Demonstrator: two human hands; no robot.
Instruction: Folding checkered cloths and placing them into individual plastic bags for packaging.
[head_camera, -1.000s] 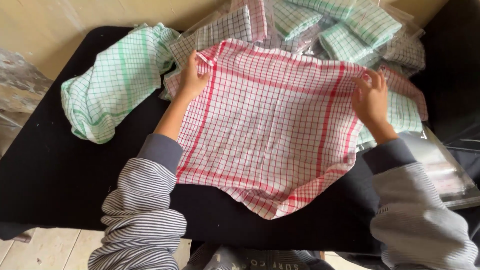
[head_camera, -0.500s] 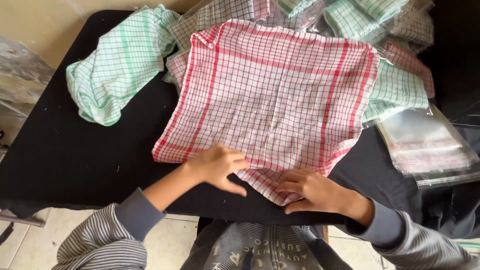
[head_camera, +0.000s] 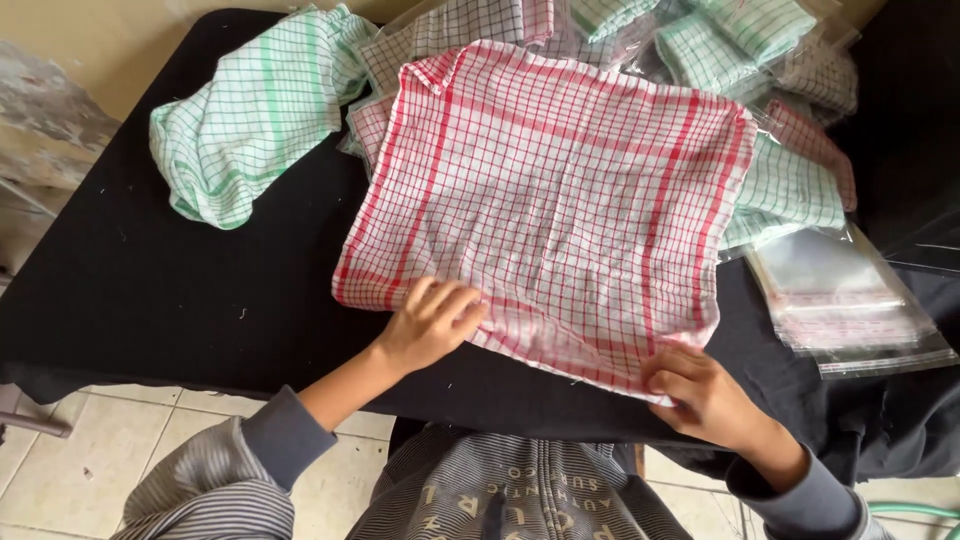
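A: A red-checked cloth (head_camera: 545, 205) lies spread flat on a black table (head_camera: 140, 290), reaching away from both hands toward a heap of other cloths.

B: And the hands?

A: The left hand (head_camera: 432, 325) rests on the cloth's near edge, fingers loosely curled, palm down; it presses rather than grips. The right hand (head_camera: 700, 392) pinches the near right corner, fingers closed on the hem.

B: How would the cloth handle?

A: By its look, light, thin and limp. It creases where touched and would likely sag or bunch if lifted by one point. The hemmed edge and corners seem the surest places to take hold, which is where both hands sit.

B: What lies around them?

A: Beyond the left hand and further left, a green-checked cloth (head_camera: 245, 120) lies crumpled. Past the far edge of the red one, more folded cloths (head_camera: 770, 40), some in clear wrapping. To the right of the right hand, a stack of clear bags (head_camera: 850, 305) sits on the table.
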